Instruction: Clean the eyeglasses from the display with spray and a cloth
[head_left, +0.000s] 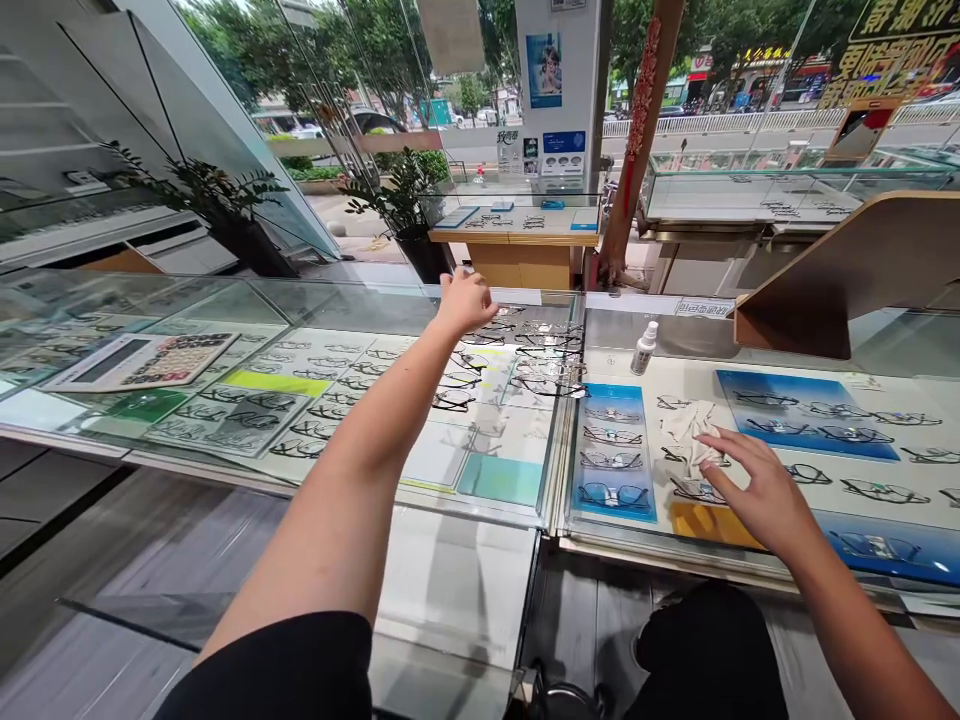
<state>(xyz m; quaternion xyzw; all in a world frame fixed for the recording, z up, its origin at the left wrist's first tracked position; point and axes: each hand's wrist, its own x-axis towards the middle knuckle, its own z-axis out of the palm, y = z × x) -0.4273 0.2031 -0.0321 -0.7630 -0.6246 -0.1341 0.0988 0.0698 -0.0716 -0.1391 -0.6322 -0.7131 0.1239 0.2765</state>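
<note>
My left hand (466,300) is stretched far out over the glass counter, its fingers curled together. Whatever those fingers hold is hidden; a small pale bit shows at their far side. Just below and to the right of it, several pairs of eyeglasses (551,365) stand in rows on the glass top. My right hand (757,490) is above the right-hand counter, with a crumpled whitish cloth (690,425) at its thumb and fingertips. Part of the cloth drapes over eyeglasses on display. A white spray bottle (643,350) stands upright behind the cloth.
Eyeglasses lie on blue panels (611,400) inside the right counter. A sign board (146,362) lies on the left. A curved wooden stand (847,270) rises at the back right. Potted plants (409,205) and another display case (517,215) stand beyond. My knee (709,650) is below the counter edge.
</note>
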